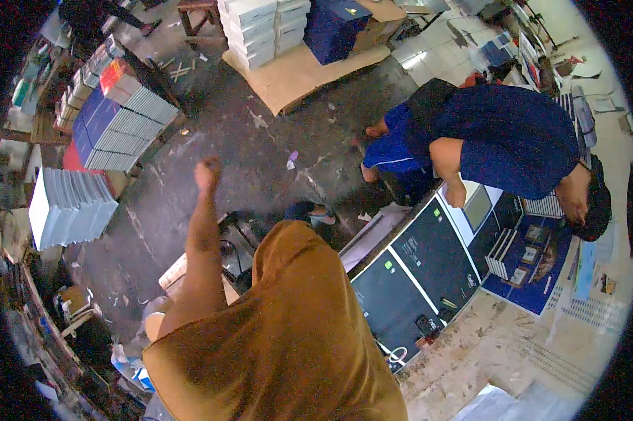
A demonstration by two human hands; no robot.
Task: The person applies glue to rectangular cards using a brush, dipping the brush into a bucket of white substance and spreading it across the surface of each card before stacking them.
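Observation:
My left arm reaches out from the brown sleeve over the dark floor. At its end my left hand (207,174) is curled closed, and I see nothing in it. It touches nothing; the nearest goods are a stack of blue-covered books (116,126) and a stack of white-grey books (71,207), both farther left. My right hand is not in view. On my right is a worktable topped with dark boards (432,242). A small black device (426,324) and a white loop-shaped item (398,355) lie along its side.
A co-worker in a dark blue shirt (513,140) bends over the table's far part, beside a blue board (541,281) with small stacks. White packets (250,28) and a dark blue box (336,29) stand on a brown sheet (278,84). Paper scraps (292,160) litter the floor.

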